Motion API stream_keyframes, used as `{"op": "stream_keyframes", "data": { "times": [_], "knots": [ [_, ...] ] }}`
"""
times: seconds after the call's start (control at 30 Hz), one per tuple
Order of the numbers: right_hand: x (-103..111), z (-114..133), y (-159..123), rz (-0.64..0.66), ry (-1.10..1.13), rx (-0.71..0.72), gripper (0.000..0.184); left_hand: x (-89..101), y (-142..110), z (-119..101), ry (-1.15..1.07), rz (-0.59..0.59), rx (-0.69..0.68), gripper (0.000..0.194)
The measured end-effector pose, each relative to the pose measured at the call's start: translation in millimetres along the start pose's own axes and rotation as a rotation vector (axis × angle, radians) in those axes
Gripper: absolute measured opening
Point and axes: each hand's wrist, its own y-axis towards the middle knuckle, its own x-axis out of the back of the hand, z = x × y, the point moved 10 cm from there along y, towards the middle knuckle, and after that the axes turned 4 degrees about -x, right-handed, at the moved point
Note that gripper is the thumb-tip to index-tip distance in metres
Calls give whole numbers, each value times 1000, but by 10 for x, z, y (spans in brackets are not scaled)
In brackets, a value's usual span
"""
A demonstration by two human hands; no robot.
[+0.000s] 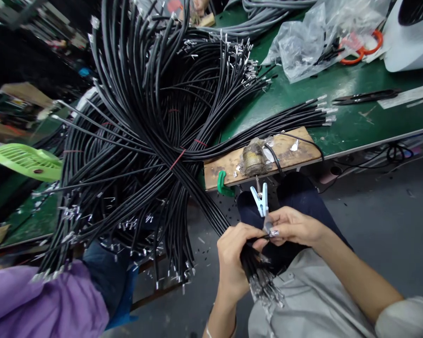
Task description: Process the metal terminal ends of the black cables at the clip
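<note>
My left hand (232, 256) is wrapped round a bundle of black cables (211, 213), whose silvery ends (264, 284) hang below it over my lap. One cable is singled out between its thumb and forefinger. At that cable's silvery tip (274, 233), my right hand (296, 227) is closed in a pinch, fingertips almost meeting the left ones. Just above the fingers sits a light blue clothes peg (261, 199), on a metal rod that sticks out of a tape-wrapped lump (253, 158). That lump rests on a wooden board (218, 166) at the table edge.
A large heap of coiled black cables (141, 94) covers the left of the green table (356, 126). Farther right lie orange-handled scissors (364, 49), dark snips (366, 96) and plastic bags (303, 47). A green clamp (225, 184) grips the board. Someone in a purple garment (45, 300) sits at left.
</note>
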Motion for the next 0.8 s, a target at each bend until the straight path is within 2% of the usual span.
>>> {"op": "stream_keyframes", "data": {
  "times": [0.07,0.17,0.27,0.4,0.6,0.8],
  "knots": [
    [125,121,19,-38,-98,-8,37,1,1,-2,15,-46,-21,6],
    [313,434,63,-198,-122,123,37,47,-13,-17,8,-150,-60,5],
    [258,614,148,-237,-78,237,43,124,-25,-4,-25,-242,-46,6],
    [110,571,285,-210,36,283,45,205,-19,7,-61,-323,-6,6],
    [149,457,328,-241,192,312,41,108,40,25,-20,-301,42,6],
    [102,386,346,-139,229,260,46,88,49,37,-3,-285,76,7]
  ]
}}
